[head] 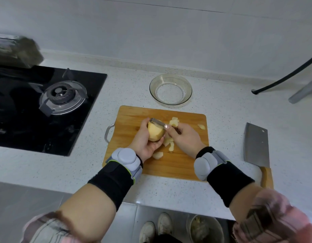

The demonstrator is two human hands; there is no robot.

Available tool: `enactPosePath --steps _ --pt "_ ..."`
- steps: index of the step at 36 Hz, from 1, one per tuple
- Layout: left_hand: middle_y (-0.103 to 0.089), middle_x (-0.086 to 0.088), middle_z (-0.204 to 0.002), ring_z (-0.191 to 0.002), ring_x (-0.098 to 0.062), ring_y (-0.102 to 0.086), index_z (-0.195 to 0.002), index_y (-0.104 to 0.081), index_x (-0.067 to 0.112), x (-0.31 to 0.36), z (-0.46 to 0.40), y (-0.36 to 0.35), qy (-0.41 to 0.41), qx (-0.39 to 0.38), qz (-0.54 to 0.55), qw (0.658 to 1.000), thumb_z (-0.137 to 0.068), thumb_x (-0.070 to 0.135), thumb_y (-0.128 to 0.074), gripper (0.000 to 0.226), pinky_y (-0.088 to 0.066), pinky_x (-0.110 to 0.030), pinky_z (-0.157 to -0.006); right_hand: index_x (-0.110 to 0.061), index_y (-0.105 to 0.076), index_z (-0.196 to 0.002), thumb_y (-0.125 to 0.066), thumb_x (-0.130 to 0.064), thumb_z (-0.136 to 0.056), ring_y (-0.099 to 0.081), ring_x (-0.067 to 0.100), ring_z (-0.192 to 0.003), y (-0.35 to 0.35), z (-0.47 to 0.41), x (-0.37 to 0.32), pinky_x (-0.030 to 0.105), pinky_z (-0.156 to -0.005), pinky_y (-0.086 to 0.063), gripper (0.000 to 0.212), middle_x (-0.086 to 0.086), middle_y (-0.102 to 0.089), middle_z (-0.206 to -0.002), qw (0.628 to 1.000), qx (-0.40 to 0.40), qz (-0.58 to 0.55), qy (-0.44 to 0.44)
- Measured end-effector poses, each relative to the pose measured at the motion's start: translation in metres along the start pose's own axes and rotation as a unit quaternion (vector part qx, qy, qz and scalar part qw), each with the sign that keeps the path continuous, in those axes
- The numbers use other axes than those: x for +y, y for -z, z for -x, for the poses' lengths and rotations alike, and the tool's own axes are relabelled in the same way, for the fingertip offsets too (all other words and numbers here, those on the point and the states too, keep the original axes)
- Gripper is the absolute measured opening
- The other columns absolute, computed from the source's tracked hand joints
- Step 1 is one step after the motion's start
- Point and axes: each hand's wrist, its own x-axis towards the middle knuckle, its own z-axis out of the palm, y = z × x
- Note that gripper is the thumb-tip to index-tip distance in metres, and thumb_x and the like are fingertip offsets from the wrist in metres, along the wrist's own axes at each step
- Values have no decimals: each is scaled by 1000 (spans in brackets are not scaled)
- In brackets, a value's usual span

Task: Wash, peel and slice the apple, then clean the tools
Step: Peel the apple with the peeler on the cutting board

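While left hand (pixel 143 139) cups apple (pixel 156 133), right hand (pixel 184 137) presses peeler (pixel 158 123).

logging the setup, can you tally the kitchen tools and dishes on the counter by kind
cutting board: 1
peeler: 1, held in the right hand against the apple in the left hand
cleaver: 1
glass bowl: 1
total: 4
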Motion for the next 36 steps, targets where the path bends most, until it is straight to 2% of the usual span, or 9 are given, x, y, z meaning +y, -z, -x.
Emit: enactPosePath --steps 4,7,12,15,18,23,27,32,36 --pt "-66 -17 -90 -69 -24 -62 -114 -57 2 -5 4 0 9 -26 -4 1000 -91 46 -54 50 -56 -26 -57 -18 -66 -89 -44 -55 -98 -61 20 -80 7 -8 14 38 -78 -48 44 0 -68 -83 998 27 17 -52" --pt "-67 -16 -88 -70 -23 -64 -110 -58 2 -2 5 1 16 -40 22 999 -90 50 -55 52 -56 -24 -58 -16 -55 -71 -45 -51 -99 -49 18 -64 9 -10 19 34 -68 -39 46 0 -53 -70 995 30 -64 -67" --pt "-66 -18 -114 -84 -26 -67 -125 -55 -1 0 3 3 17 -32 76 996 -85 56 -59 69 -59 -29 -59 -20 -52 -59 -47 -45 -101 -38 10 -52 -4 -10 14 31 -59 -33 48 -14 -42 -50 986 2 -165 -27" --pt "-70 -14 -108 -90 -22 -69 -122 -60 6 -1 6 -2 -9 -35 66 997 -81 58 -62 66 -59 -28 -64 -25 -54 -56 -47 -59 -91 -47 17 -62 -12 -8 13 38 -67 -40 50 -6 -47 -59 987 -14 -158 -4" --pt "-71 -12 -100 -92 -21 -70 -120 -60 8 -2 7 -6 -25 -32 56 998 -83 49 -65 56 -60 -29 -69 -24 -52 -59 -47 -56 -94 -40 11 -55 -11 -5 14 34 -65 -34 48 -11 -42 -54 989 -14 -148 8" --pt "-66 -18 -117 -102 -28 -67 -126 -54 5 -2 3 -5 -28 -21 48 998 -87 46 -63 57 -57 -40 -85 -22 -59 -63 -50 -52 -97 -45 11 -56 -4 1 11 33 -63 -36 46 -12 -45 -55 996 -19 -82 10" --pt "-69 -17 -104 -89 -26 -70 -118 -56 3 0 2 -7 -20 -4 7 1000 -89 50 -58 56 -61 -34 -69 -11 -68 -82 -52 -52 -96 -56 18 -69 -3 4 6 34 -65 -40 46 -3 -56 -67 1000 -15 -18 14" --pt "-67 -10 -70 -55 -17 -61 -95 -61 5 1 1 -5 -20 13 -62 998 -92 54 -49 50 -51 -20 -49 -36 -58 -63 -52 -50 -97 -48 2 -55 0 5 3 23 -54 -30 37 -17 -50 -48 999 7 37 21" --pt "-63 -13 -82 -54 -18 -55 -115 -60 1 0 2 -2 -30 3 -72 997 -92 52 -48 58 -47 -20 -41 -23 -66 -83 -49 -52 -97 -54 9 -69 1 -2 1 30 -62 -39 36 -12 -58 -68 999 24 27 -4"
